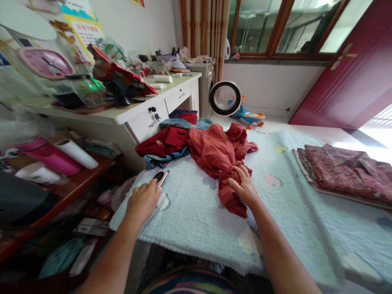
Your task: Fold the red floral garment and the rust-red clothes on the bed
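My left hand (143, 202) is closed on a small flat object (161, 178), black with a pale pink edge; its kind is not clear. It lies low over the near left part of the light blue quilted cover (190, 216). On a crumpled rust-red garment (211, 145) rests my right hand (244, 185), palm down, thumb apart from the fingers. Cloth bunches around those fingertips, and the palm's underside is hidden. Just beyond, a darker red garment (167, 141) with a small pale label lies heaped over a blue patterned cloth (153, 161).
Folded maroon patterned cloth (346, 171) lies at the right. A cluttered white desk (128, 114) stands left, above a brown shelf (101, 167) holding a pink bottle (50, 157). Behind are a washing machine with its round door (226, 98) open and a blue-orange ride-on toy (249, 116).
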Demonstrator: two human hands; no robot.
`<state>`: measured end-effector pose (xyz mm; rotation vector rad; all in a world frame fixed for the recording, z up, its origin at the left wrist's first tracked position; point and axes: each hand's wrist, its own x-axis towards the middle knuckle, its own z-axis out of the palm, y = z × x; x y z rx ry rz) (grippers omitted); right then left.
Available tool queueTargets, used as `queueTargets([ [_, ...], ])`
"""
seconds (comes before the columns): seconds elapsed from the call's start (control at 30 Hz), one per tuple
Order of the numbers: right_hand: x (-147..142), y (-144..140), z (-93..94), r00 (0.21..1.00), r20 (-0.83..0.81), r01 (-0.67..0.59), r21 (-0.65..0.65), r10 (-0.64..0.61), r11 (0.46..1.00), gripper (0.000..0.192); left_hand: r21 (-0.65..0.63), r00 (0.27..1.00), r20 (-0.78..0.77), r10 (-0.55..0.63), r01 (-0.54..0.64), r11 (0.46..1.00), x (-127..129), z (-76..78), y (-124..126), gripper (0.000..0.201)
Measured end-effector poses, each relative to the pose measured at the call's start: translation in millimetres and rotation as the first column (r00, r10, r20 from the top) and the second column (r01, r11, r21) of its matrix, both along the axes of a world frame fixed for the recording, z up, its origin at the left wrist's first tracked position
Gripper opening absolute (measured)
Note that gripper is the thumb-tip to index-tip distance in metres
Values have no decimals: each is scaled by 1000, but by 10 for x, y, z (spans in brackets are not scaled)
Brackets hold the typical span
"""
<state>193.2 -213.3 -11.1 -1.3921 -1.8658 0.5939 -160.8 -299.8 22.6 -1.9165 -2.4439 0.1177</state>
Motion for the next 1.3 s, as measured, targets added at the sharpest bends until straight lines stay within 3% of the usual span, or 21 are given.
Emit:
queueTargets([
  [0.2, 14, 14, -32, 1000, -3, 0, 12, 0, 1000, 54, 132, 1000, 0, 27, -27, 991, 54, -190, -77, 44],
  [0.47, 26, 28, -76, 1000, -16, 7, 12, -7, 1000, 55, 192, 989, -110, 101, -78, 978, 58, -271, -80, 46],
  [0.73, 7, 7, -41, 999, -32, 7, 22, -6, 1000, 52, 227, 989, -3, 146, -142, 964, 55, -245, -87, 48],
  [0.83, 5, -1, -17, 999, -45, 29, 57, -27, 998, 50, 334, 998, 24, 65, -70, 940, 158, -179, -24, 49],
  [0.9, 7, -7, 3, 995, -82, 62, 94, -54, 994, 45, 360, 985, 121, -123, 72, 930, 311, -136, 34, 48],
  [0.93, 9, -9, 13, 992, -109, 82, 111, -70, 990, 42, 353, 949, 192, -249, 170, 920, 417, -124, 60, 48],
  [1.0, 20, -12, 34, 981, -167, 126, 137, -102, 983, 36, 315, 793, 362, -490, 391, 865, 675, -126, 95, 53],
  [1.1, 55, -7, 51, 953, -261, 192, 133, -153, 972, 27, 287, 519, 543, -661, 624, 726, 1110, -193, 129, 80],
  [1.2, 95, 5, 58, 899, -396, 209, 13, -187, 978, 27, 346, 420, 578, -700, 650, 676, 1485, -292, 215, 108],
  [1.3, 100, 4, 94, 825, -528, 152, -133, -200, 979, 34, 415, 354, 621, -700, 609, 676, 1750, -366, 374, 117],
])
